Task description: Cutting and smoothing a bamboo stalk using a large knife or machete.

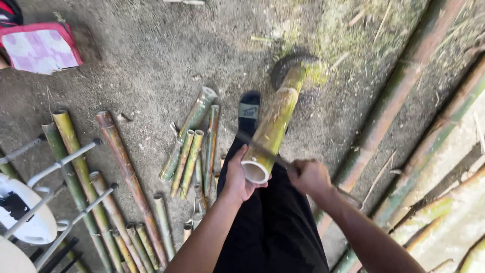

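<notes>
Presently, my left hand (237,178) clamps the open end of the bamboo section (272,132), propped aslant on a dark block (283,66); my right hand (309,177) grips the blade (255,145) across it. Next, I judge, a controlled splitting stroke.

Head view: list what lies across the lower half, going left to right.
White chair frame → long bamboo poles on the ground → short cut bamboo pieces → left hand → hollow bamboo tube → right hand gripping a blade → bamboo poles by the wall.
</notes>
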